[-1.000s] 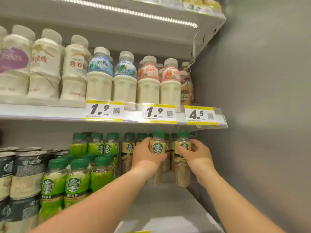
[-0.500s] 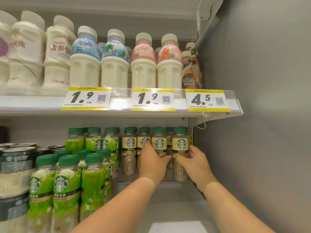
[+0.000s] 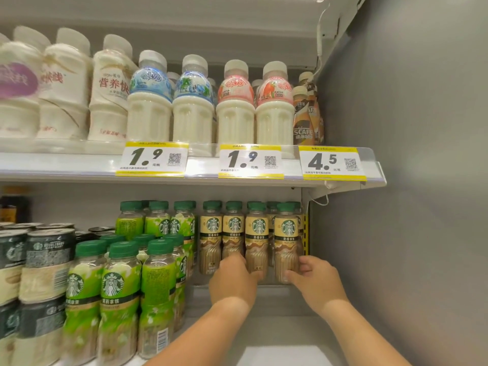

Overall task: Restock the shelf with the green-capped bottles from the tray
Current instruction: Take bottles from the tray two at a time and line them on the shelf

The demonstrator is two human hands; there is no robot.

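Observation:
Two green-capped bottles with tan labels stand upright at the right end of the lower shelf (image 3: 266, 336). My left hand (image 3: 233, 280) wraps the base of the left one (image 3: 256, 233). My right hand (image 3: 315, 280) grips the base of the right one (image 3: 287, 233). Behind them stand more tan-labelled bottles (image 3: 210, 233) in rows toward the back. The tray is not in view.
Green-labelled bottles (image 3: 113, 294) fill the shelf to the left, with dark cans (image 3: 47, 262) beyond them. The upper shelf (image 3: 203, 167) holds white milk bottles (image 3: 194, 107) and carries price tags. A grey side wall (image 3: 409, 207) closes the right.
Both hands have slid down from the bottles' upper parts to their bases, and the two bottles now stand lower and deeper on the shelf. The view has moved closer.

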